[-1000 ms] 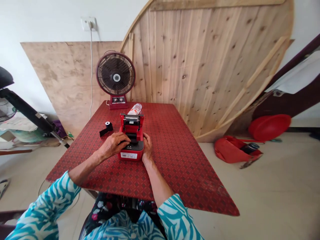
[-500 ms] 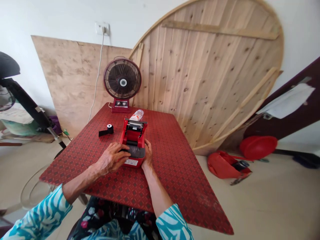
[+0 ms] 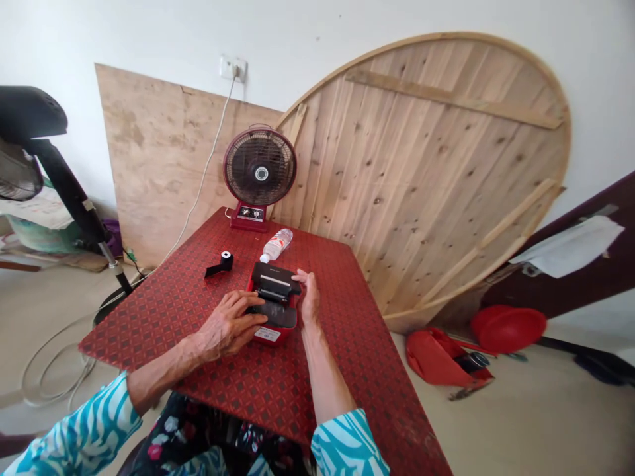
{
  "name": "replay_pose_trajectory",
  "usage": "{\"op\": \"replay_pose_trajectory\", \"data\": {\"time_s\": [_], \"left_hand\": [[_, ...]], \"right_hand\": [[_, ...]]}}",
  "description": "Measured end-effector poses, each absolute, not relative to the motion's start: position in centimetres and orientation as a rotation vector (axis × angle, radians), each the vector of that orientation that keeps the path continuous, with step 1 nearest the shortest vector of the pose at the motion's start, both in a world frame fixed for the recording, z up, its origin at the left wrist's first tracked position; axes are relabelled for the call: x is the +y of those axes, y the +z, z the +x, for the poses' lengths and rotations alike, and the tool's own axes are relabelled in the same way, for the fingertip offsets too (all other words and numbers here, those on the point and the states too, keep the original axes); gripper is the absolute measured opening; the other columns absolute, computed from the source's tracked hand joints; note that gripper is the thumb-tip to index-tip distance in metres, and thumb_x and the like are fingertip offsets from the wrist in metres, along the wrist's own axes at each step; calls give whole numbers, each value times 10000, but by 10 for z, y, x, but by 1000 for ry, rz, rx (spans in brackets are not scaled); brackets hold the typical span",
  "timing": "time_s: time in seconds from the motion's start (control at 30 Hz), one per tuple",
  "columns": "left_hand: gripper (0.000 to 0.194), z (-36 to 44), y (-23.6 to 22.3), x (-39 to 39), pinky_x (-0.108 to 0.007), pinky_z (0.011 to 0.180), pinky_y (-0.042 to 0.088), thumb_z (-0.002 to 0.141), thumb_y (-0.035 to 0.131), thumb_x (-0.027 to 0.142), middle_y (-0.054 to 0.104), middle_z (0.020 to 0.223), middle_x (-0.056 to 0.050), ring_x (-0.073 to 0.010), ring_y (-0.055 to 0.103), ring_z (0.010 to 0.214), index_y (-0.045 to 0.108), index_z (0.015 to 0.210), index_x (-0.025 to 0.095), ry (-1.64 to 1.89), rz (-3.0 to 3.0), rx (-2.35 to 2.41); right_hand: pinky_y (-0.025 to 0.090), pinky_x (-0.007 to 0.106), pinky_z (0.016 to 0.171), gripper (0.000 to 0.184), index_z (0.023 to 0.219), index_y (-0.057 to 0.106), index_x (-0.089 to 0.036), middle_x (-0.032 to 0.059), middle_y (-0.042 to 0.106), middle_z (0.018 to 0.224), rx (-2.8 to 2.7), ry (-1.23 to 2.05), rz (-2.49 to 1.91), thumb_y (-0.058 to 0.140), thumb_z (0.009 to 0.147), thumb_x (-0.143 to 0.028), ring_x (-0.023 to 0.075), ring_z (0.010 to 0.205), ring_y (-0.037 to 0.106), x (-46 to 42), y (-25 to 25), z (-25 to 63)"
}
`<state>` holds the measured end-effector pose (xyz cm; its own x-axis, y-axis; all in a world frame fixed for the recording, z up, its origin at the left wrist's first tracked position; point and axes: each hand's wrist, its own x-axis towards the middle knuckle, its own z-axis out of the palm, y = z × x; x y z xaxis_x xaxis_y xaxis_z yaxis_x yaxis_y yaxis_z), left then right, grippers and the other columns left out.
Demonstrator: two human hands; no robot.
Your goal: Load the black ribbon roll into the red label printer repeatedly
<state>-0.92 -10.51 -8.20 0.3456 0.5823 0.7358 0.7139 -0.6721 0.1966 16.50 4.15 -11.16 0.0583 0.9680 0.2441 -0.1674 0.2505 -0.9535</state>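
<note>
The round wooden panel [image 3: 431,178] leans on the wall behind the counter [image 3: 357,370], probably stored there, as its bulk suits standing on edge. The counter, under a red patterned cover, gives the smaller things a flat base. At its far edge the fan [image 3: 260,174] stands upright and faces the person, likely so that its air would reach the seat.

The left hand [image 3: 225,325] comes in from the left, its half-bent fingers over the near black top of the red-and-black device [image 3: 280,316], seemingly to steady it. The right hand [image 3: 311,304] is at the far right side, fingertips at the edge of the lid [image 3: 272,276], which would let it control the tilt. Both hands look fairly narrow, but whether either truly grips cannot be told.

The device sits on the counter in front of the person, label side near, its lid slanting over the body with the roller partly showing. The plastic bottle [image 3: 278,244] lies on its side just beyond it, cap towards the lid. The black roll [image 3: 227,260] stands on end to the left, within easy reach, its loose strip trailing out.
</note>
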Motion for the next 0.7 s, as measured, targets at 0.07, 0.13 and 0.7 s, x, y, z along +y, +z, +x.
{"op": "replay_pose_trajectory", "data": {"time_s": [0.07, 0.13, 0.7], "left_hand": [[227, -9, -83, -106, -458, 962, 437, 881, 550, 200, 636, 1174, -101, -267, 515, 1188, 677, 1067, 230, -1258, -2445, -1194], [222, -10, -84, -106, -468, 983, 422, 882, 562, 223, 631, 1192, -96, -269, 508, 1202, 685, 1065, 244, -1295, -2479, -1202], [691, -3, -87, -46, -356, 864, 528, 713, 595, 211, 558, 1369, -85, -253, 605, 1123, 437, 1386, 216, -2947, -1897, -2318]], "right_hand": [[369, 353, 1008, 305, 746, 680, -200, 55, 647, 1166, -1130, 1064, -960, 591, 725, -491, 215, 1137, 551, 26, -115, 168], [379, 358, 1001, 255, 807, 683, -207, 48, 635, 1182, -1065, 1125, -946, 638, 675, -420, 214, 1129, 551, 14, -117, 167], [511, 342, 786, 391, 1066, 621, -245, 15, 685, 1030, -1019, 1306, -968, 586, 680, -302, 183, 864, 620, 3, -104, 163]]}}
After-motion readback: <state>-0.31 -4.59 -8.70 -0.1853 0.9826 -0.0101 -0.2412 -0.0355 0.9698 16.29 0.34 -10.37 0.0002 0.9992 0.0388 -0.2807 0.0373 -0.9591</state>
